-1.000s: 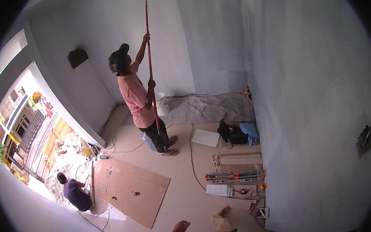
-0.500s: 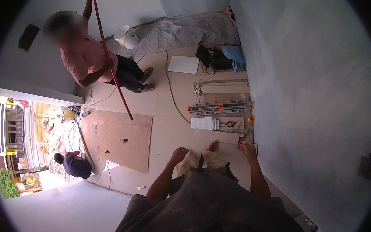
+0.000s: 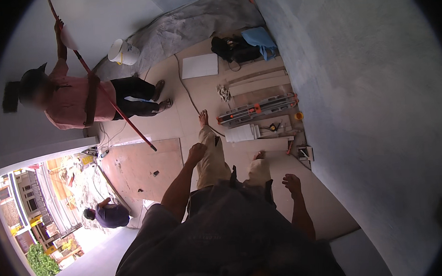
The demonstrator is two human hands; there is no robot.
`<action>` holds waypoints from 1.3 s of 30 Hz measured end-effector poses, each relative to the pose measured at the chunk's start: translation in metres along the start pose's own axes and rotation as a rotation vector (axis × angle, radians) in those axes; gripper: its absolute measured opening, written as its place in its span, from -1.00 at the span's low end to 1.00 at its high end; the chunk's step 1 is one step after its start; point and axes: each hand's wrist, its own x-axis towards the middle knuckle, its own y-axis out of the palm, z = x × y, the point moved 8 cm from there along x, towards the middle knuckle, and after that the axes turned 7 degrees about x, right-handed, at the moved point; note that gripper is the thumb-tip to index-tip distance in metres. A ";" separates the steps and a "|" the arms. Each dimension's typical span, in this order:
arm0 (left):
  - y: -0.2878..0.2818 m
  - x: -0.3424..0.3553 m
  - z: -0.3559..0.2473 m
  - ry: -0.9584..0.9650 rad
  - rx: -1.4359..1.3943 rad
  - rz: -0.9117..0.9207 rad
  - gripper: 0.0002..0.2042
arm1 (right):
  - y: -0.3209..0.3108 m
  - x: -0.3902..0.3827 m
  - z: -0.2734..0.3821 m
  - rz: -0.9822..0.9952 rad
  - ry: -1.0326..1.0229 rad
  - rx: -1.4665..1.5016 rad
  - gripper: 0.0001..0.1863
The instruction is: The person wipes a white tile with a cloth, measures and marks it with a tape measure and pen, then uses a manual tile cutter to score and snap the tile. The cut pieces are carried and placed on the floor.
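From the head camera, looking down: a pale floor [image 3: 321, 200] is bounded on the right by a long blue-grey wall [image 3: 365, 94], whose base slants down toward the lower right. A brown board [image 3: 131, 166] lies flat on the left. Between it and a row of tools and strips along the wall runs a passage of floor, where the wearer's left foot [image 3: 203, 118] is set forward, close to a dark cable [image 3: 182, 79] that snakes across it.

The left hand [image 3: 197, 152] is curled beside the trouser leg [image 3: 213, 153]; whether anything is inside cannot be told. The right hand [image 3: 292, 183] hangs with fingers loosely parted, released, near the floor's right edge. Ahead of it, near but apart, a flat pale panel [image 3: 262, 145] lies on the floor.

Beyond the panel are white tiles [image 3: 240, 133], an orange-and-grey tile cutter [image 3: 257, 109], then a black bag [image 3: 236, 48] with blue cloth [image 3: 259, 38]. A white square panel [image 3: 200, 66] lies left of the bag. Further off, a grey sheet [image 3: 194, 26] and white bucket [image 3: 124, 52] line the far wall. At upper left, a co-worker in pink [image 3: 77, 98] holds a red pole [image 3: 104, 92] slanting down toward the brown board. Another person in purple [image 3: 112, 215] crouches beside the doorway at lower left.
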 end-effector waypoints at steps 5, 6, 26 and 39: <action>-0.028 0.128 0.058 0.137 0.135 -0.030 -0.57 | 0.092 0.069 0.043 0.073 -0.062 0.027 -0.60; -0.035 0.154 0.047 0.160 0.128 -0.018 -0.56 | 0.109 0.089 0.056 0.071 -0.108 -0.007 -0.59; -0.036 0.871 0.287 -0.238 -0.105 -0.043 -0.56 | 0.695 0.721 0.220 0.148 -0.249 -0.320 -0.50; -0.025 0.994 0.402 -0.264 0.011 -0.330 -0.19 | 0.803 0.880 0.233 -0.325 -0.501 -0.549 -0.15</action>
